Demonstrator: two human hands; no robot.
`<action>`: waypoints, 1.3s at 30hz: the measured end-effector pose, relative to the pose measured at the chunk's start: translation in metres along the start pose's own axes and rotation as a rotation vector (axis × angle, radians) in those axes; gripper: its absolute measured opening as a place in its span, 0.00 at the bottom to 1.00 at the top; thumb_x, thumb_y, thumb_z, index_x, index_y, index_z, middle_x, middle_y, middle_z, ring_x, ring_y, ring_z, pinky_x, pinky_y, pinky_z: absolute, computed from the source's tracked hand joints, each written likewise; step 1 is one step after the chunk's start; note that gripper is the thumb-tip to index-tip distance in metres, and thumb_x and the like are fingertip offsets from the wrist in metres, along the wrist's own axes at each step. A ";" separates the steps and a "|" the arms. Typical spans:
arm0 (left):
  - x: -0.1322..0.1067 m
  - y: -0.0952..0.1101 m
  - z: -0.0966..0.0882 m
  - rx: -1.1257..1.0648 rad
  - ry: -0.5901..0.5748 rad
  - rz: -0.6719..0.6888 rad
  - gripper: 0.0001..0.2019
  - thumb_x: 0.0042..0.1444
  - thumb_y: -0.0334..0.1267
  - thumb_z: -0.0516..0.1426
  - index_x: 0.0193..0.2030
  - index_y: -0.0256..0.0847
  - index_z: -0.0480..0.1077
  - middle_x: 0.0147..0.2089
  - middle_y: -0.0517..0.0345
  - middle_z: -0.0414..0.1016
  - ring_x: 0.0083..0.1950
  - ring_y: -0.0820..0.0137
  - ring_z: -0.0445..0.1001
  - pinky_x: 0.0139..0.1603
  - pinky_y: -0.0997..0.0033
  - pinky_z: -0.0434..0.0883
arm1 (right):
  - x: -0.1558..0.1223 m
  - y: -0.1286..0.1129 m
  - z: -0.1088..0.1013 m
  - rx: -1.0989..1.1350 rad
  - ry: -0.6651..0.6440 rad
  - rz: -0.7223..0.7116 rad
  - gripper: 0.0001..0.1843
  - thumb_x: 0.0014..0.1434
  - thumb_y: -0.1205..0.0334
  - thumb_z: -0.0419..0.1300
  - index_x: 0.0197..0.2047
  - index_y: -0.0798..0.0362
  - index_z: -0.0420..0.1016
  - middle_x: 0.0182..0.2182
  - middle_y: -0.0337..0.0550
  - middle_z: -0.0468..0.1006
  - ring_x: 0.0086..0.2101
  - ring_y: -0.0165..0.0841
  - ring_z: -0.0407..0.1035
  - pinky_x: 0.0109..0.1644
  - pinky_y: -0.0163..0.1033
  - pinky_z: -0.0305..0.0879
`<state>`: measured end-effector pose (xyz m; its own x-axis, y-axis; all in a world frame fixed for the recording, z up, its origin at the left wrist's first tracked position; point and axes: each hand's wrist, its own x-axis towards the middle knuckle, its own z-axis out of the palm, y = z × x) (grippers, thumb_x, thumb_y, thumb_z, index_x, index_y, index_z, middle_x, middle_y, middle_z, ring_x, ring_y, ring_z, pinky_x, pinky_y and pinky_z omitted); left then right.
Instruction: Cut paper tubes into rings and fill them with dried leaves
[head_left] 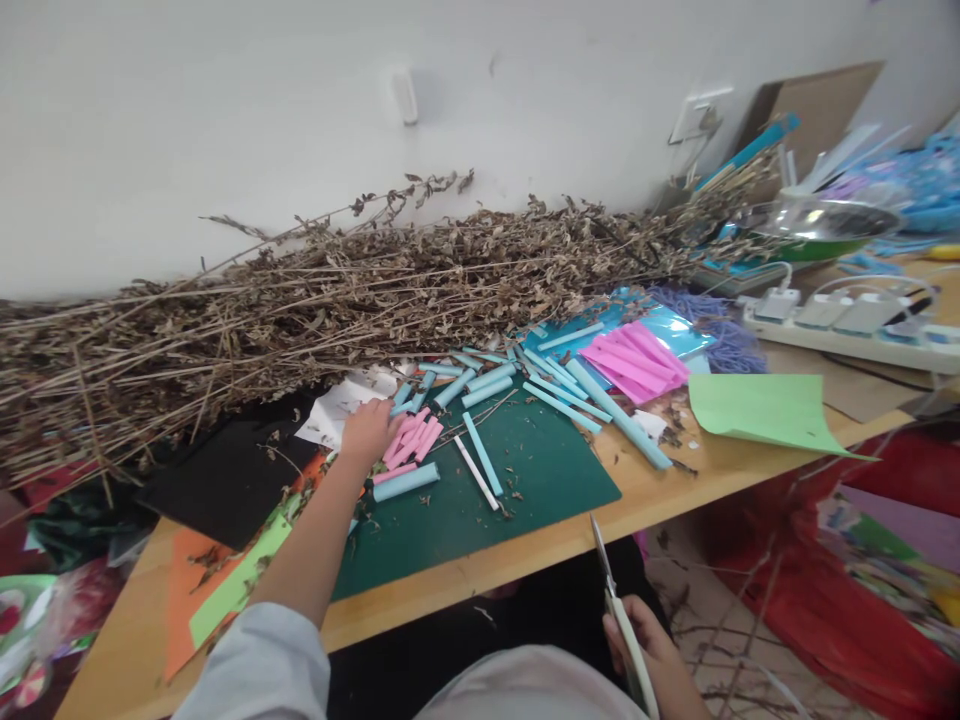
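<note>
My left hand (367, 432) reaches forward over the dark green cutting mat (525, 480), fingers curled down onto a small cluster of pink paper tubes (411, 440). A light blue paper tube (406, 482) lies just beside that hand. My right hand (651, 652) is low near my lap, below the table edge, closed on a pair of scissors (616, 610) whose blades point up toward the table. More light blue tubes (555, 385) are scattered across the mat's far side.
A big pile of dried leafy branches (337, 290) runs along the wall. Pink strips (634, 362) lie on a blue sheet, a green paper sheet (757, 410) sits at right. A white power strip (840, 325) and cluttered craft supplies fill the far right.
</note>
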<state>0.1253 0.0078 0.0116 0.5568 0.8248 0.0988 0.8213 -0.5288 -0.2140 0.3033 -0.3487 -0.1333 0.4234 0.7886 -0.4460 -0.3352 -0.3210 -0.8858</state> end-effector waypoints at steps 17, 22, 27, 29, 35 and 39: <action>-0.012 0.009 -0.007 0.024 -0.129 0.223 0.16 0.53 0.48 0.46 0.34 0.40 0.69 0.38 0.49 0.68 0.44 0.59 0.63 0.41 0.59 0.58 | -0.002 -0.002 0.000 -0.006 0.024 -0.002 0.21 0.44 0.42 0.55 0.23 0.52 0.58 0.13 0.29 0.56 0.16 0.24 0.52 0.19 0.30 0.49; -0.006 0.013 -0.008 0.018 -0.173 0.156 0.15 0.51 0.46 0.47 0.33 0.38 0.69 0.38 0.47 0.68 0.43 0.58 0.64 0.39 0.61 0.61 | -0.003 -0.007 0.003 0.002 0.024 0.013 0.23 0.41 0.40 0.56 0.23 0.52 0.57 0.13 0.29 0.56 0.15 0.24 0.51 0.19 0.30 0.49; -0.006 0.017 -0.010 0.027 -0.204 0.169 0.14 0.50 0.43 0.48 0.35 0.38 0.69 0.41 0.45 0.69 0.44 0.55 0.63 0.41 0.56 0.59 | -0.004 -0.010 0.004 -0.030 0.024 -0.005 0.22 0.42 0.41 0.56 0.23 0.52 0.58 0.13 0.29 0.56 0.16 0.23 0.51 0.20 0.30 0.48; -0.008 0.020 -0.011 0.031 -0.205 0.176 0.13 0.50 0.39 0.48 0.37 0.38 0.69 0.42 0.44 0.69 0.46 0.55 0.63 0.43 0.52 0.56 | -0.004 -0.009 0.003 -0.048 0.030 -0.012 0.22 0.42 0.41 0.55 0.23 0.52 0.59 0.13 0.29 0.56 0.16 0.24 0.51 0.20 0.31 0.48; -0.010 0.025 -0.012 0.001 -0.190 0.165 0.11 0.49 0.32 0.47 0.34 0.35 0.69 0.35 0.42 0.71 0.44 0.56 0.65 0.46 0.51 0.53 | -0.004 -0.005 0.001 -0.039 0.028 -0.010 0.21 0.43 0.42 0.55 0.23 0.52 0.59 0.13 0.29 0.56 0.16 0.24 0.51 0.20 0.31 0.48; -0.009 0.021 -0.018 -0.091 -0.163 0.163 0.12 0.52 0.33 0.44 0.35 0.35 0.66 0.32 0.45 0.70 0.39 0.60 0.67 0.43 0.57 0.58 | -0.004 -0.003 0.000 -0.037 0.014 -0.010 0.21 0.44 0.42 0.55 0.24 0.52 0.58 0.14 0.29 0.56 0.17 0.24 0.52 0.20 0.31 0.49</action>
<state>0.1400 -0.0144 0.0237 0.6616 0.7445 -0.0896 0.7341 -0.6674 -0.1255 0.3028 -0.3503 -0.1288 0.4385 0.7845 -0.4384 -0.2995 -0.3324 -0.8943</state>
